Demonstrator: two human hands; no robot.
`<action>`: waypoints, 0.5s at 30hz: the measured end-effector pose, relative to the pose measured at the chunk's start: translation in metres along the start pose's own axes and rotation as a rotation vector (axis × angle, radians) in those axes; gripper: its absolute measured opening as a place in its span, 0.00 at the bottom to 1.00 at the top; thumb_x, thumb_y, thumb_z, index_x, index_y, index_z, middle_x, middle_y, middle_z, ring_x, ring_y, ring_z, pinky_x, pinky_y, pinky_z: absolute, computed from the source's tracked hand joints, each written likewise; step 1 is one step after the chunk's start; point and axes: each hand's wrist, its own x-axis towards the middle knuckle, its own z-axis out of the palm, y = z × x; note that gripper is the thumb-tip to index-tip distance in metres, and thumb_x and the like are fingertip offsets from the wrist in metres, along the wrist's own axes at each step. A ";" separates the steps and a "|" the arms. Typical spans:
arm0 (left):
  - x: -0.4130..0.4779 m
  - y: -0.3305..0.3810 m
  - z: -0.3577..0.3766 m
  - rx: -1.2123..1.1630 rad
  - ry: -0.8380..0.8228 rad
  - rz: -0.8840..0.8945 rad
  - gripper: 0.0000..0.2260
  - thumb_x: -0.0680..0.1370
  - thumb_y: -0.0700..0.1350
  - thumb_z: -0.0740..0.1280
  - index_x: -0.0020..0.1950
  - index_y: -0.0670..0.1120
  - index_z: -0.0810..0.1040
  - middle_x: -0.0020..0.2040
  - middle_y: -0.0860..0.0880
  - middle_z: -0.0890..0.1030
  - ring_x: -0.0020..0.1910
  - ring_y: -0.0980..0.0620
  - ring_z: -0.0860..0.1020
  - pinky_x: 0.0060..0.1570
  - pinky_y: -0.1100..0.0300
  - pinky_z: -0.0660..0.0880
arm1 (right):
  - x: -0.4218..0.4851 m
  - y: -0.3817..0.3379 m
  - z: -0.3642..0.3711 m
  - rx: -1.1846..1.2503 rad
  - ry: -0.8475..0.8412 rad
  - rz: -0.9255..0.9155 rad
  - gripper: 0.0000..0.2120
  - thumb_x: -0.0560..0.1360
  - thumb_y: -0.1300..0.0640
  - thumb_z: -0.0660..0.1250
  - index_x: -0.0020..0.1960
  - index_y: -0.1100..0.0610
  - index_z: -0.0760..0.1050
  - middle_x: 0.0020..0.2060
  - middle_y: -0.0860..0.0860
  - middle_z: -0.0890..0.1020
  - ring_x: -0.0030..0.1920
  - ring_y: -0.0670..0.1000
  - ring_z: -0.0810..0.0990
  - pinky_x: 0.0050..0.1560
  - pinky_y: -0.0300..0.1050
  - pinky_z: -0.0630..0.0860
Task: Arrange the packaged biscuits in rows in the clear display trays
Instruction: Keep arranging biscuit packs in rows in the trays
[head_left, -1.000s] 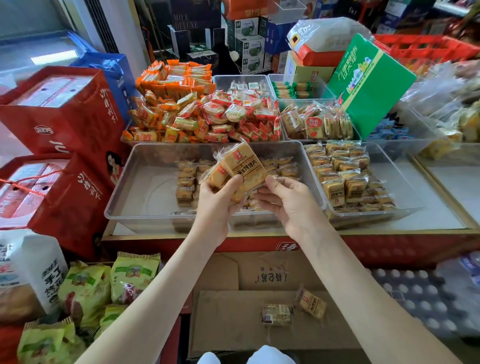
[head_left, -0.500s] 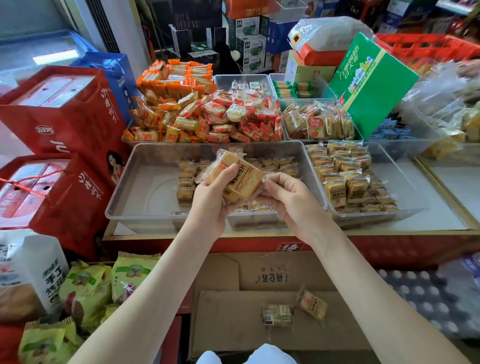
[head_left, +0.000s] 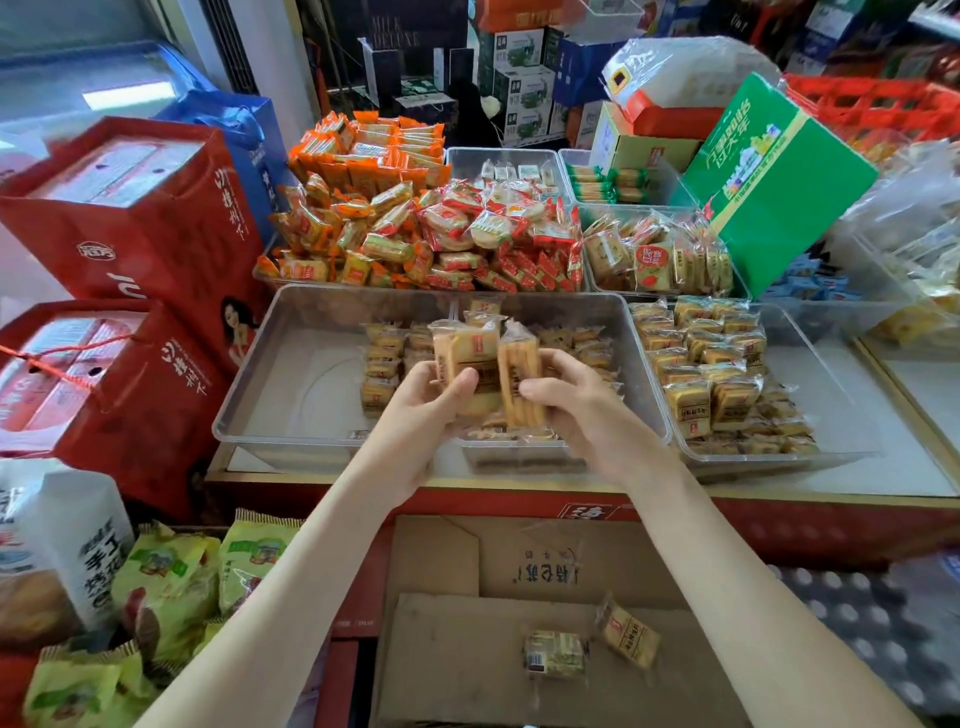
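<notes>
Yellow-wrapped and see-through at the ends, a biscuit packet (head_left: 465, 348) is held upright between the thumb and curled fingers of the left hand (head_left: 421, 402), while a second packet (head_left: 519, 376), turned edge-on so that its stacked biscuits show, is pinched between the thumb and fingers of the right hand (head_left: 587, 410). The two packets are pressed side by side, touching, above the near part of the middle clear tray (head_left: 291, 374). Behind and under the hands, rows of biscuits (head_left: 384, 364) are set out in the middle and right part of that tray. Just beside it on the right a second clear tray (head_left: 841, 457) is seen, with more yellow packets (head_left: 717, 374) lined up in its left part. Farther back a heap of orange and red packets (head_left: 415, 234) is piled, and a green box (head_left: 779, 187) is propped at a tilt on the right. Red gift bags (head_left: 135, 223) are stacked at the left of the counter. Below the counter a flattened cardboard box (head_left: 519, 571) is spread — two loose packets (head_left: 628, 636) lie on it, near each other — and green snack bags (head_left: 166, 577) are heaped at the lower left.
</notes>
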 end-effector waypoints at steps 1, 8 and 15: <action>0.003 -0.001 -0.004 0.000 0.019 -0.001 0.16 0.78 0.48 0.67 0.63 0.43 0.73 0.56 0.45 0.83 0.52 0.50 0.83 0.47 0.61 0.79 | 0.005 0.006 -0.007 0.205 -0.100 0.010 0.18 0.75 0.59 0.69 0.63 0.61 0.72 0.55 0.57 0.79 0.55 0.54 0.80 0.57 0.48 0.78; 0.028 -0.015 -0.038 -0.256 0.166 -0.063 0.12 0.80 0.42 0.64 0.62 0.41 0.75 0.55 0.43 0.84 0.53 0.45 0.83 0.56 0.52 0.79 | 0.043 0.038 -0.030 0.971 -0.356 -0.083 0.26 0.72 0.65 0.69 0.67 0.57 0.65 0.62 0.58 0.76 0.63 0.58 0.73 0.70 0.56 0.62; 0.044 -0.037 -0.068 -0.330 0.231 -0.098 0.18 0.76 0.44 0.65 0.64 0.39 0.75 0.55 0.42 0.84 0.51 0.46 0.84 0.49 0.57 0.82 | 0.105 0.061 -0.058 0.236 0.112 0.104 0.24 0.73 0.65 0.69 0.66 0.60 0.66 0.57 0.59 0.76 0.56 0.55 0.79 0.58 0.49 0.78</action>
